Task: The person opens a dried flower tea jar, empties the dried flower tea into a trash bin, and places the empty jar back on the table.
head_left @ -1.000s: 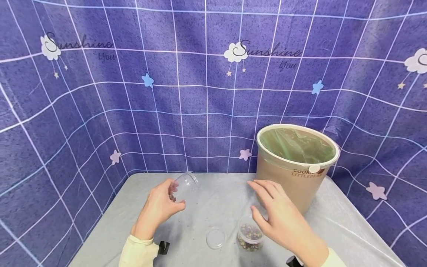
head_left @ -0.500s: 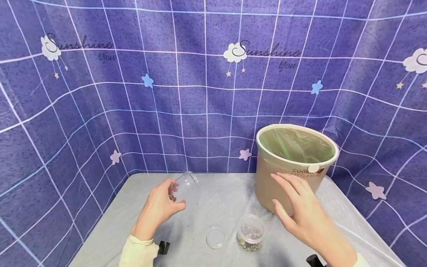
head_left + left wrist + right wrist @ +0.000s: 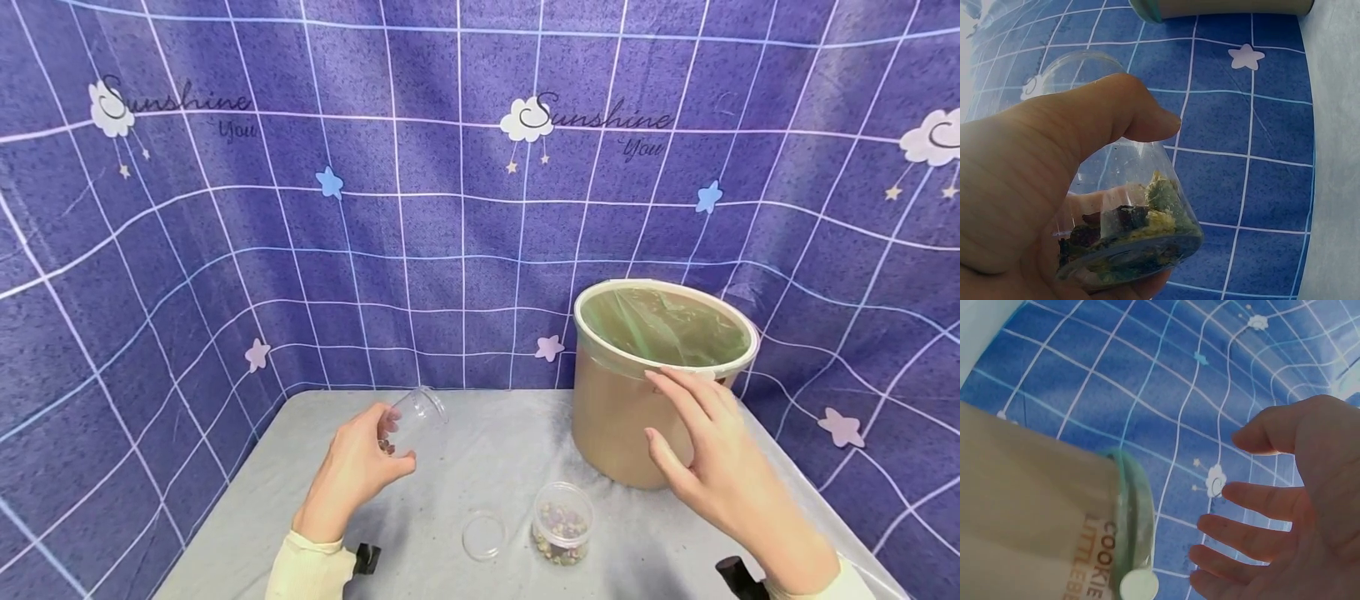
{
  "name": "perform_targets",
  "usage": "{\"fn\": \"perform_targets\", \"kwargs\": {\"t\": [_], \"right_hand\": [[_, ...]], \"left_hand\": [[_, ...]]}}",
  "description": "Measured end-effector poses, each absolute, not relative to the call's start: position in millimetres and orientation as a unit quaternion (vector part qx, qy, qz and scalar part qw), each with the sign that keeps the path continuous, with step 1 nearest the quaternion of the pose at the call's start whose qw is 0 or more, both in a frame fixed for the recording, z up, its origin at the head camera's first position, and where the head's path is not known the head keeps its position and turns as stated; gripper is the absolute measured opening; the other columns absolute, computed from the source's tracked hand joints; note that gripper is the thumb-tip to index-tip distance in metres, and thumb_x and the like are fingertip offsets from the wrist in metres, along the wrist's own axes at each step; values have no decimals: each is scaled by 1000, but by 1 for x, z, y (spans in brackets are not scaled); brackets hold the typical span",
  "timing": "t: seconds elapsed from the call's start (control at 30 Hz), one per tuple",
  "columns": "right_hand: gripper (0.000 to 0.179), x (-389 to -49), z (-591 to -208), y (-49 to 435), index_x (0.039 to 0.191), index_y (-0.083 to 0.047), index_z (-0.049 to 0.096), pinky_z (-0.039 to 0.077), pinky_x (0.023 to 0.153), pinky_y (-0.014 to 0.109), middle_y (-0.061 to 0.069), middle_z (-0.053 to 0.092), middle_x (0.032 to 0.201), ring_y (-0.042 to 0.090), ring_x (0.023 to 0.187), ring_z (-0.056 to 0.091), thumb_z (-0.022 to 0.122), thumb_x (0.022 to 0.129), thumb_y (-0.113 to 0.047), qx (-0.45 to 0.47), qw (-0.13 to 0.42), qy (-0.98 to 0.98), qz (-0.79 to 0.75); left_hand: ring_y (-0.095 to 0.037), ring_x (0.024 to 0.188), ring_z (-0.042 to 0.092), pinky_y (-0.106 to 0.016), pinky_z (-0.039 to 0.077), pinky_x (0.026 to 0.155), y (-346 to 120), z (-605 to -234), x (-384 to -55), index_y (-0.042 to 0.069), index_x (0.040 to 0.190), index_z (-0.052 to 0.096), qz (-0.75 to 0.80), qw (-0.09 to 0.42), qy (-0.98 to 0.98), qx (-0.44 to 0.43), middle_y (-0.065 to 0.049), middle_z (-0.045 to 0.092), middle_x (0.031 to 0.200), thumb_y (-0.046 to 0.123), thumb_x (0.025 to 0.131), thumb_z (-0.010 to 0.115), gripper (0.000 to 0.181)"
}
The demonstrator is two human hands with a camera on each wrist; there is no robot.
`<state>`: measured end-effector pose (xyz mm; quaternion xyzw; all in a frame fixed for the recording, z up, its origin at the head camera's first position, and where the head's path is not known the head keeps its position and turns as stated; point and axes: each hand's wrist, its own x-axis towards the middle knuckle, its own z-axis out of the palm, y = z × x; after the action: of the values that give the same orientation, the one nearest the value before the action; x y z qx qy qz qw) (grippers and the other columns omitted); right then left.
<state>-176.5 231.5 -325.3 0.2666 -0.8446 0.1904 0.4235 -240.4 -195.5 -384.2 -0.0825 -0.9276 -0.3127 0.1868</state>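
My left hand (image 3: 358,458) grips a clear plastic jar (image 3: 420,423), tilted with its mouth toward the upper right. Dried flower bits (image 3: 1163,212) in yellow, green and dark purple lie at the jar's bottom in the left wrist view. My right hand (image 3: 720,467) holds nothing; its fingers are relaxed and spread, overlapping the front of the bin (image 3: 618,425) in the head view. On the table between the hands stands a second clear jar (image 3: 562,525) with dried flowers inside and its top uncovered. Left of it a clear round lid (image 3: 483,536) lies flat.
The beige bin, lined with a green plastic bag (image 3: 667,325), stands at the table's back right. A grey-white cloth covers the table (image 3: 495,450). Purple-blue curtains (image 3: 450,208) with a grid print hang behind and on both sides.
My right hand has moved from above the standing jar rightward to the front of the bin, leaving that jar in full view. The left hand with its jar has stayed nearly still.
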Motion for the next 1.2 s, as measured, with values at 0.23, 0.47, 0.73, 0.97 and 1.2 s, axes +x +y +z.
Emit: {"fn": "perform_targets", "kwargs": {"t": [0.23, 0.47, 0.73, 0.97, 1.2], "right_hand": [[62, -188, -321, 247, 141, -2, 60, 32, 116, 47, 26, 56, 140, 47, 130, 49, 63, 85, -27, 248, 451, -837, 188], [63, -206, -323, 260, 139, 2, 60, 36, 109, 55, 27, 59, 133, 48, 125, 51, 70, 80, -19, 249, 460, -831, 192], [50, -224, -325, 271, 128, 5, 65, 35, 112, 56, 26, 63, 123, 48, 125, 51, 74, 82, -14, 234, 460, -838, 177], [38, -235, -330, 273, 117, 3, 69, 38, 103, 58, 21, 67, 105, 41, 102, 59, 81, 82, -10, 227, 450, -848, 165], [24, -240, -336, 275, 104, -1, 71, 36, 107, 63, 18, 67, 90, 40, 90, 62, 81, 83, -7, 213, 461, -848, 154]], "left_hand": [[-11, 78, 65, -34, 53, 74, -197, -384, -239, 14, 110, 66, -321, 187, -925, -86, 1, 69, 97, 20, 68, 85, 47], [-12, 78, 66, -34, 54, 74, -197, -385, -239, 14, 110, 66, -322, 182, -925, -82, 0, 70, 98, 20, 68, 85, 47], [-11, 78, 66, -33, 55, 75, -195, -387, -240, 13, 110, 66, -331, 175, -924, -81, -1, 71, 99, 20, 67, 85, 47], [-11, 78, 66, -33, 54, 75, -195, -388, -241, 13, 111, 66, -329, 175, -924, -82, -1, 71, 99, 20, 67, 85, 48], [-11, 79, 66, -34, 55, 75, -195, -387, -242, 14, 112, 66, -330, 168, -926, -78, -1, 71, 100, 20, 69, 85, 47]]}}
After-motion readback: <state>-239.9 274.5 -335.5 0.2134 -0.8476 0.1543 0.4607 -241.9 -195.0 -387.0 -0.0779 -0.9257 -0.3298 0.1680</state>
